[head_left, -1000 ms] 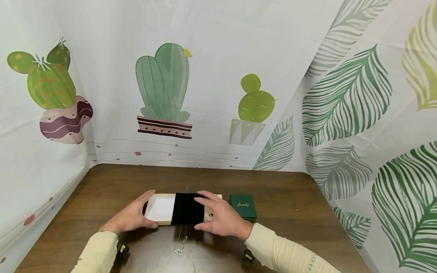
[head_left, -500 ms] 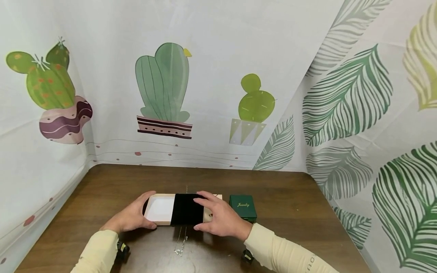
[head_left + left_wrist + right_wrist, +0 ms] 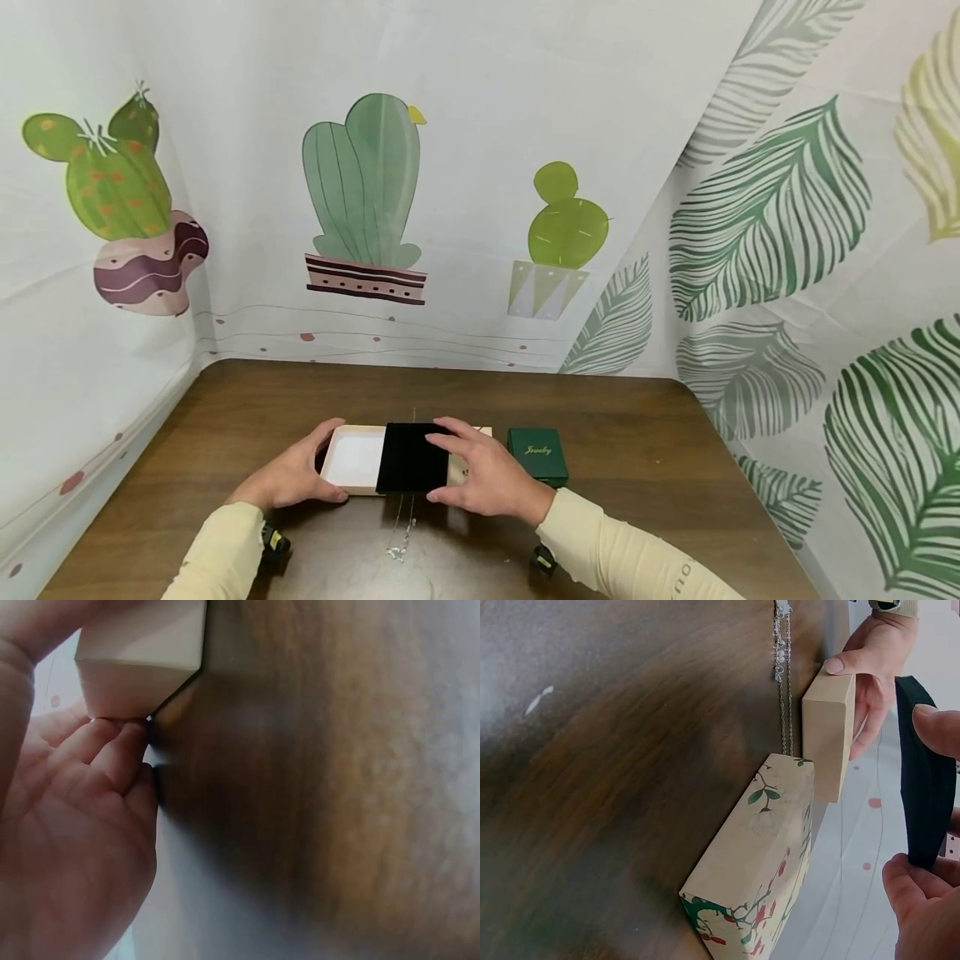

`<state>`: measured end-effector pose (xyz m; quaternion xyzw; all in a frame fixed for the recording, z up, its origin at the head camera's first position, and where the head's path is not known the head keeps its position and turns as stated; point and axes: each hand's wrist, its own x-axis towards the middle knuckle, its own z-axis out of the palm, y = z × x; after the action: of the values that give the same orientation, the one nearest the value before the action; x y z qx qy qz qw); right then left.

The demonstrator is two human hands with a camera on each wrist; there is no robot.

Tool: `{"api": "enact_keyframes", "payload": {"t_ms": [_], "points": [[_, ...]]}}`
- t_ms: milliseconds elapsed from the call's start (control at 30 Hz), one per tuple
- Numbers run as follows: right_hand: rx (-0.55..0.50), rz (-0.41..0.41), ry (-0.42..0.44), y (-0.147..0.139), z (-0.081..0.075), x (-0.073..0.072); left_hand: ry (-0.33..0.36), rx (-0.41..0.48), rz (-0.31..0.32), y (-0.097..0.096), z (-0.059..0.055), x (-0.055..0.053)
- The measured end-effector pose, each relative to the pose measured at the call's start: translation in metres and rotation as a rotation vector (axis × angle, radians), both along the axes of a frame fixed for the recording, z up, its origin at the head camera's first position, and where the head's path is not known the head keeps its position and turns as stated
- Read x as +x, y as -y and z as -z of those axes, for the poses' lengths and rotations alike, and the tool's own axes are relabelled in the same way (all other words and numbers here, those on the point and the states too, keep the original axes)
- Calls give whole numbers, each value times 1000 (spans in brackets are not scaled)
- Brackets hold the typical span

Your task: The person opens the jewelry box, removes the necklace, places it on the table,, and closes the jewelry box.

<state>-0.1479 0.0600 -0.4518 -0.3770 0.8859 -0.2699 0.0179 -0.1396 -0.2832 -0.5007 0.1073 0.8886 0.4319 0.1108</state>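
My left hand [image 3: 288, 475] grips the left end of a shallow cream box tray [image 3: 352, 461] with a white inside, thumb on its near edge and fingers along the far side. A black velvet-like pad [image 3: 414, 458] is pinched between the thumb and fingers of my right hand [image 3: 491, 479]. In the right wrist view, this dark pad [image 3: 926, 780] is held above the table, apart from the tray [image 3: 829, 724]. Below my right hand lies a cream box lid with a floral print [image 3: 750, 840]. A silver chain necklace [image 3: 397, 553] runs behind and in front of the pad, its middle hidden.
A green jewelry box [image 3: 537, 454] stands right of my right hand on the brown wooden table [image 3: 637, 500]. White fabric printed with cacti and leaves [image 3: 480, 167] hangs behind and beside the table. A small white speck [image 3: 538, 699] shows in the right wrist view.
The head view has shifted slightly, so everything appears a little farther right. Both hands keep their holds, with hardly any movement of tray or pad.
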Motion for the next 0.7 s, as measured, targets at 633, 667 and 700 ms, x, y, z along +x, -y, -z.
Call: {"api": "enact_keyframes", "payload": {"t_ms": [633,667,700], "points": [[0,-27,-36,5,-4,-5,23,109,0,1,6,-3],[1,-26,-38,5,-4,-6,24,108,-3,2,6,-3],[1,-25,-36,5,-4,-7,21,107,-1,2,6,-3]]}}
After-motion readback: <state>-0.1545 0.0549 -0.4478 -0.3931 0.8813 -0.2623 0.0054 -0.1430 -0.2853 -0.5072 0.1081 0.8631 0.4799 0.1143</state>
